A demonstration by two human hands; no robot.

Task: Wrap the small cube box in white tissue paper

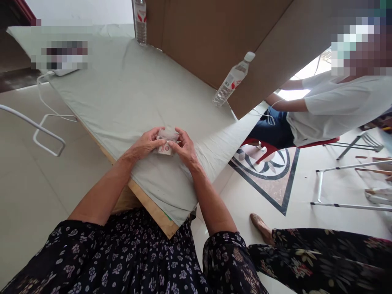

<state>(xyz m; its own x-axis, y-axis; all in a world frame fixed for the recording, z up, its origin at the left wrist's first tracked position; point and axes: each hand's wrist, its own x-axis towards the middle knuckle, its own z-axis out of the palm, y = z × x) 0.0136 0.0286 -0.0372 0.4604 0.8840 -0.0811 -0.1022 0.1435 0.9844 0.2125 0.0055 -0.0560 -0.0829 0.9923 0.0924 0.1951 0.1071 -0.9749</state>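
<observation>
My left hand [146, 145] and my right hand [185, 149] meet over the near part of a table covered with a pale cloth [122, 94]. Together they pinch a small clear plastic packet [167, 141] with a red and white printed label at its lower end. Fingers of both hands curl round the packet's edges, left hand on its left side, right hand on its right. The packet sits just above the cloth. What is inside the packet is too small to tell.
Two plastic water bottles, one tilted [233, 78] and one at the far edge [140, 22], stand by a large cardboard sheet [214, 41]. A white cable [49, 104] hangs off the table's left. A seated person in white [330, 108] is at right; another person's floral-clad leg [321, 253] lies lower right.
</observation>
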